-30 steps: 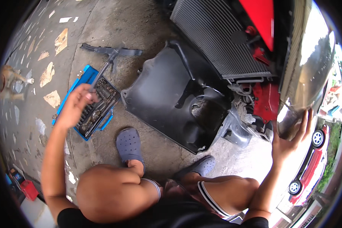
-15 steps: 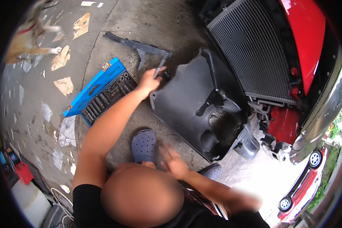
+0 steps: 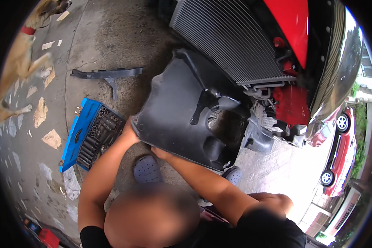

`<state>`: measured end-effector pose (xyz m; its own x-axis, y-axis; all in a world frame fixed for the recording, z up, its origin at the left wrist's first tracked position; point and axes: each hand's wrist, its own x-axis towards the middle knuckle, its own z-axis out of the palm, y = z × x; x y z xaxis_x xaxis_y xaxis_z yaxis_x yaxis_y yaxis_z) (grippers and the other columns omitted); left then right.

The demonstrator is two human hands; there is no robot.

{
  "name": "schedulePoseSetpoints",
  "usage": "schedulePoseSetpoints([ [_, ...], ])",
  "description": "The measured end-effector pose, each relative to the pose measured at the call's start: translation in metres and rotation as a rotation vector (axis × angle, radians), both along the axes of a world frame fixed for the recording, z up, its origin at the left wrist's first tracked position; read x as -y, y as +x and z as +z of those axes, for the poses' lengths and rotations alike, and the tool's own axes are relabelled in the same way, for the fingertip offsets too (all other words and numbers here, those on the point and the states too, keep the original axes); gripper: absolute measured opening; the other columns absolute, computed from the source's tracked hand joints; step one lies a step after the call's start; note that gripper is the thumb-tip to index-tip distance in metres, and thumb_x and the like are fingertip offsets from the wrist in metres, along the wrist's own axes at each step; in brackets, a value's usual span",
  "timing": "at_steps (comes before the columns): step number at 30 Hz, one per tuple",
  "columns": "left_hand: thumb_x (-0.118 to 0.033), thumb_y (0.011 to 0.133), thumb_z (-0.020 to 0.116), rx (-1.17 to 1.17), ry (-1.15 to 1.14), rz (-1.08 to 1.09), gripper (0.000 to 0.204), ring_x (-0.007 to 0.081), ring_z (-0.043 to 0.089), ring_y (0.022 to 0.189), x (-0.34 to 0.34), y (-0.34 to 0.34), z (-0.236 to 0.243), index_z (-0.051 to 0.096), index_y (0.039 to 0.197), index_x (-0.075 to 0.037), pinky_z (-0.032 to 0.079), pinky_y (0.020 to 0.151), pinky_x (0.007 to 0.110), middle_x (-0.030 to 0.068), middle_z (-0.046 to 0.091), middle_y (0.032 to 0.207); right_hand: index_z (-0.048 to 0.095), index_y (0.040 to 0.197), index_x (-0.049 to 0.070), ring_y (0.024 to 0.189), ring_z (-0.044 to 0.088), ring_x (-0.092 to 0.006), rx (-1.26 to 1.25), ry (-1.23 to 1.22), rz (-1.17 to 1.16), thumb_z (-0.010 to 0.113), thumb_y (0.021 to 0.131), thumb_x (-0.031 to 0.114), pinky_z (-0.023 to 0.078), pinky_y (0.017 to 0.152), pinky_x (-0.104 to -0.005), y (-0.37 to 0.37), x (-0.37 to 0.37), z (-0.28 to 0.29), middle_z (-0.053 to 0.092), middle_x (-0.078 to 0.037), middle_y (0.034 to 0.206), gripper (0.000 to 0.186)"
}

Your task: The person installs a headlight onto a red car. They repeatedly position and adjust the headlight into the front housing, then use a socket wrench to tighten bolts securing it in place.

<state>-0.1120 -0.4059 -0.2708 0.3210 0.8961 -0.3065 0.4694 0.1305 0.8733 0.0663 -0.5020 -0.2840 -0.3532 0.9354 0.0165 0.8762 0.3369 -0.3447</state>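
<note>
A large black moulded plastic panel [image 3: 165, 99], with a big hole at its lower right, lies on the ground in front of me. My left hand [image 3: 130, 131] grips its left corner, the fingertips hidden behind the edge. Along the near edge, my right hand [image 3: 159, 153] holds the rim from below, its fingers mostly out of sight. Close by my left forearm is an open blue socket set case [image 3: 80, 134], filled with dark sockets. Beyond it a long black plastic bracket [image 3: 107, 74] with a side arm rests on the concrete.
Upper right stands a red car front [image 3: 289, 25] with its radiator [image 3: 223, 39] exposed. A dog [image 3: 20, 62] with a red collar is at the left. My clog-shod foot [image 3: 148, 168] is near the panel. A red car [image 3: 341, 153] is parked farther right.
My left hand has left the bracket and moved to the panel's left corner. My right hand has gone forward to its near edge. The grey strip by my left hand is no longer visible.
</note>
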Motion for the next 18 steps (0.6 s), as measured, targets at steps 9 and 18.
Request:
schedulePoseSetpoints([
  [9, -0.032, 0.109, 0.067, 0.162, -0.811, 0.163, 0.04, 0.0047, 0.044, 0.052, 0.094, -0.061, 0.134, 0.065, 0.078, -0.006, 0.033, 0.048, 0.026, -0.0049, 0.052, 0.063, 0.064, 0.123, 0.006, 0.113, 0.065, -0.0431, -0.595, -0.532, 0.181, 0.064, 0.101, 0.013, 0.051, 0.099, -0.051, 0.008, 0.021, 0.066, 0.067, -0.019, 0.121, 0.023],
  [18, -0.054, 0.114, 0.045, 1.471, -0.115, 0.788, 0.063, 0.0131, 0.031, 0.056, 0.024, -0.063, 0.251, 0.037, 0.064, -0.017, 0.032, 0.056, 0.031, -0.0024, 0.032, 0.061, 0.065, 0.119, 0.006, 0.077, 0.05, -0.0097, -1.399, -1.227, -0.236, 0.051, 0.108, 0.065, 0.044, 0.068, -0.0281, -0.018, 0.041, 0.23, 0.059, 0.0, 0.091, 0.062],
])
